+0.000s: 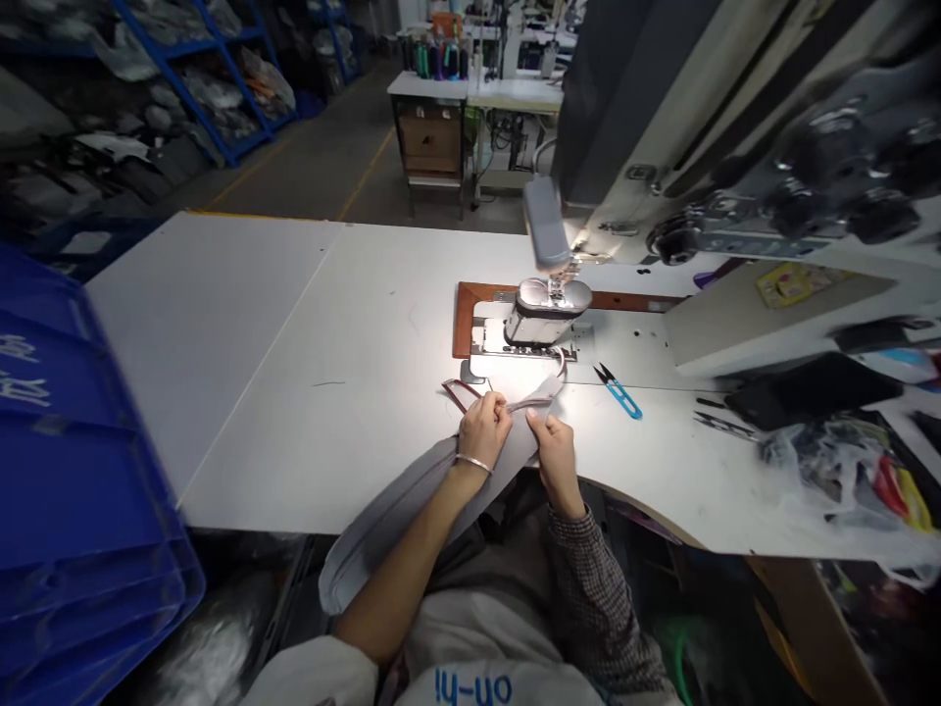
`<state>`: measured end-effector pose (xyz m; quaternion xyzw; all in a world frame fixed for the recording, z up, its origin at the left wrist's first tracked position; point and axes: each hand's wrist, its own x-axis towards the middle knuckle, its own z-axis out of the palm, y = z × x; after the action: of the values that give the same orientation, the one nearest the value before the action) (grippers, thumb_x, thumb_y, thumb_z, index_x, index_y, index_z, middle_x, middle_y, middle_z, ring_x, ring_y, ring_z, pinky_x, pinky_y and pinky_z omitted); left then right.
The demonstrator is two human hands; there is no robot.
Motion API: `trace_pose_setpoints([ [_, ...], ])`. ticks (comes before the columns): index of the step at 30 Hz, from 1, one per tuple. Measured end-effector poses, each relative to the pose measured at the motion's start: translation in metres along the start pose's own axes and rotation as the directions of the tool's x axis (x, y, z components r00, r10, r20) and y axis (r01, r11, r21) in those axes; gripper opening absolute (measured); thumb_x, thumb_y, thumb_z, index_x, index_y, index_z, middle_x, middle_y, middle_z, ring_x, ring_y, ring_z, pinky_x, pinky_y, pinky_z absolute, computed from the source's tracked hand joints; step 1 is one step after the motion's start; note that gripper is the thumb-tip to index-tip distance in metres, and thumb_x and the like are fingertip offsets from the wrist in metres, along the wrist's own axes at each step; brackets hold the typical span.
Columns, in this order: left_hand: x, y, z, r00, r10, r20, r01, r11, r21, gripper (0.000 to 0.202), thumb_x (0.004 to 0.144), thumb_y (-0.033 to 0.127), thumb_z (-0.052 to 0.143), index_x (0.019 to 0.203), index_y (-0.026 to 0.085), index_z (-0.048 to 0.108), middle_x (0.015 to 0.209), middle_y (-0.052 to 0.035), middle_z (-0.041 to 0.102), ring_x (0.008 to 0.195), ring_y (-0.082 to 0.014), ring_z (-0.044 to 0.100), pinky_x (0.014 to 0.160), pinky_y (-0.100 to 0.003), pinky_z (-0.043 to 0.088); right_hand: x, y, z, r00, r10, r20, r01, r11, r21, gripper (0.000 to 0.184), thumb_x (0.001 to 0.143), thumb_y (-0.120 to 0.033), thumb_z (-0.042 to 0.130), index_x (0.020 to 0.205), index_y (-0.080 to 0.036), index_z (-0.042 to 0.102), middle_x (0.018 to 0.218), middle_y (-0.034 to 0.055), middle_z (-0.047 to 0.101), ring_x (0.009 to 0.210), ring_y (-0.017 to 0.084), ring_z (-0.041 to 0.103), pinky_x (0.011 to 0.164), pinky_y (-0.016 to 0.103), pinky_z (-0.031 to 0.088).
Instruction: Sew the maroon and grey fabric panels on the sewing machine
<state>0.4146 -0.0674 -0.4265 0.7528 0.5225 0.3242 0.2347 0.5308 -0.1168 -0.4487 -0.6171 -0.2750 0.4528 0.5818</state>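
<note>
A long grey piece of fabric (397,495) runs from the table's front edge down past my left forearm. My left hand (485,429), with a bracelet at the wrist, pinches the fabric near a folded seam. On the other side of that seam, my right hand (555,451) grips the same piece between thumb and fingers. A pale strip curls up from the fabric's far end, near the sewing machine (548,309). Beside my left hand lies a dark red-edged piece (462,394), partly covered. The needle area is beyond both hands, apart from them.
Blue thread snips (621,392) lie right of my hands. Farther right are dark tweezers (724,425), a black case (790,390) and a clear plastic bag (830,471). A blue crate (80,490) stands at left. The machine's head (698,127) overhangs the right side.
</note>
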Motion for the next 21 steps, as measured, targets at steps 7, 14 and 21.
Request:
trace_pose_setpoints([
  [7,-0.008,0.006,-0.010,0.993,0.120,-0.008,-0.120,0.992,-0.039,0.012,0.088,0.013,0.056,0.090,0.021,0.064,0.088,-0.0008,0.063,0.082,-0.0144,0.060,0.077,-0.025,0.046,0.001,0.000,-0.007,0.998,-0.050,-0.032,0.049,0.999,-0.012,0.036,0.080,-0.053,0.062,0.077,-0.019,0.053,0.062,-0.0028,0.047,0.056,0.012,0.035,0.048,0.023,0.029],
  [14,-0.011,0.010,-0.023,0.961,0.253,0.108,-0.264,0.960,0.096,0.018,0.096,0.019,0.046,0.093,0.021,0.064,0.090,-0.0043,0.061,0.091,-0.0175,0.057,0.083,-0.028,0.044,0.002,0.004,-0.007,0.997,-0.061,-0.040,0.062,0.998,0.018,0.038,0.079,-0.053,0.064,0.076,-0.017,0.054,0.063,-0.0030,0.047,0.057,0.011,0.036,0.049,0.023,0.030],
  [21,0.002,0.010,-0.028,0.929,0.230,0.289,-0.272,0.955,0.116,0.010,0.093,0.021,0.051,0.089,0.020,0.060,0.091,-0.0043,0.060,0.094,-0.0210,0.052,0.085,-0.033,0.041,0.003,0.010,-0.008,0.993,-0.110,-0.043,0.106,0.992,-0.071,0.039,0.082,-0.055,0.059,0.077,-0.017,0.055,0.066,-0.0021,0.051,0.058,0.012,0.038,0.050,0.023,0.031],
])
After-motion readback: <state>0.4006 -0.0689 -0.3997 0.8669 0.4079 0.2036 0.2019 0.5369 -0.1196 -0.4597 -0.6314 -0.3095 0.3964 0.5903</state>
